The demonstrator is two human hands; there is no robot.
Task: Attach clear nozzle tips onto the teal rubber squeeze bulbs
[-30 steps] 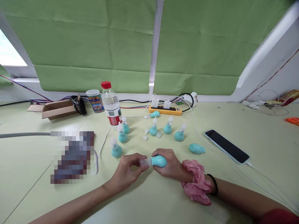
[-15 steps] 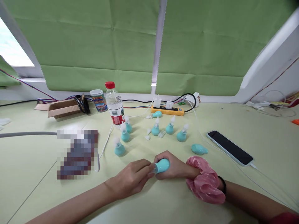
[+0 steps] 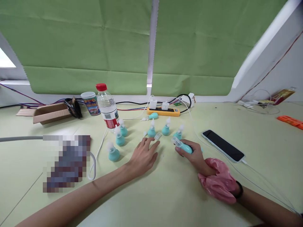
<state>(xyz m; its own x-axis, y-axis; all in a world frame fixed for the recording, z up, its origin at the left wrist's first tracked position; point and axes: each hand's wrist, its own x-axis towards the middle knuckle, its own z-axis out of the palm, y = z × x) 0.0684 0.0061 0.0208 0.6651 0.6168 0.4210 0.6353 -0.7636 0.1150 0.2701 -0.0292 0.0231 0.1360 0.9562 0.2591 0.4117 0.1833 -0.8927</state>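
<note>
My right hand (image 3: pixel 195 156) holds a teal bulb nasal aspirator (image 3: pixel 186 147), tilted, its clear collar pointing up and left; no white tip shows on it. My left hand (image 3: pixel 144 157) is open, palm down, fingers spread over the table. Its fingertips reach close to a small white tip (image 3: pixel 145 134) and a loose clear collar (image 3: pixel 157 136); whether they touch anything is hidden. Just beyond them stands an aspirator (image 3: pixel 151 131) with a white tip. Others stand upright, one (image 3: pixel 166 129) at centre and one (image 3: pixel 114 154) at left. Behind my right hand a bare teal bulb (image 3: pixel 202 150) is mostly hidden.
A water bottle (image 3: pixel 107 108), a printed tub (image 3: pixel 91 103) and an open cardboard box (image 3: pixel 52 113) stand at back left. A yellow power strip (image 3: pixel 163 111) with cables lies at the back. A charging phone (image 3: pixel 222 145) lies at right. A blurred-out object (image 3: pixel 68 164) is at left.
My hands have parted. My left hand has let go of the aspirator's clear end and moved forward to the loose parts; my right hand has carried the aspirator right and forward. The view has shifted right.
</note>
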